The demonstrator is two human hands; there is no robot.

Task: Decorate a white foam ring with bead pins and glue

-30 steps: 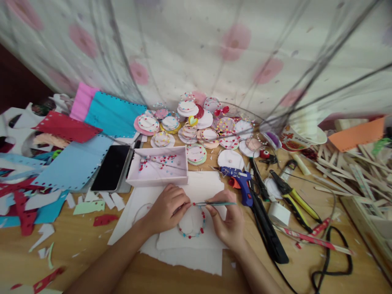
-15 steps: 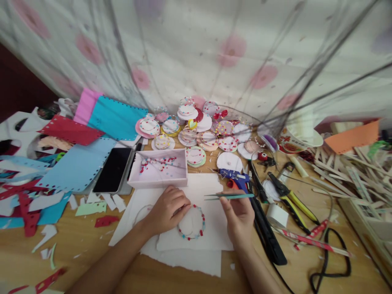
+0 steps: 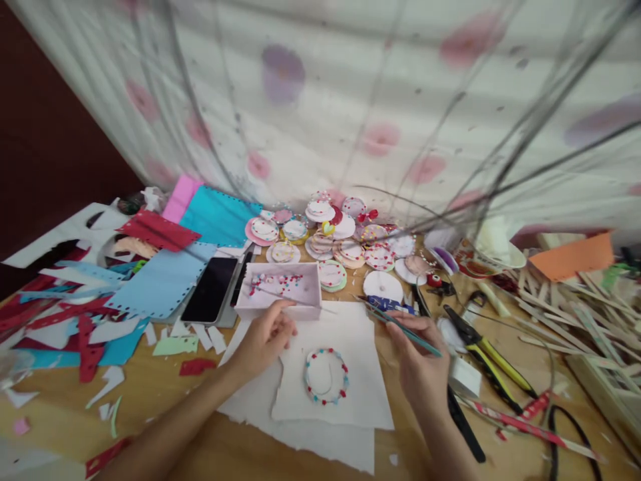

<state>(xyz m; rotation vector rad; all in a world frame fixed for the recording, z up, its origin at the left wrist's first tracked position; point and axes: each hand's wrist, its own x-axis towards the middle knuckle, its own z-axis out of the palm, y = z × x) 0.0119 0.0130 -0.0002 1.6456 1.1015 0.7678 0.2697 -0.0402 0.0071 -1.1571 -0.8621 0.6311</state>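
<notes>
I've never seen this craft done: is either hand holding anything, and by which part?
The right hand holds teal tweezers around the middle. The left hand holds nothing visible.

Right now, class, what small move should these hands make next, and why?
Perhaps the right hand should carry the tweezers over to the box: loose beads lie in it, the tweezers are between the fingers, and the beaded ring lies untouched on the paper.

Both slim forearms (image 3: 185, 415) over there look bare, wrists (image 3: 236, 365) too, likewise the left grip (image 3: 265, 337) and right grip (image 3: 423, 357).
</notes>
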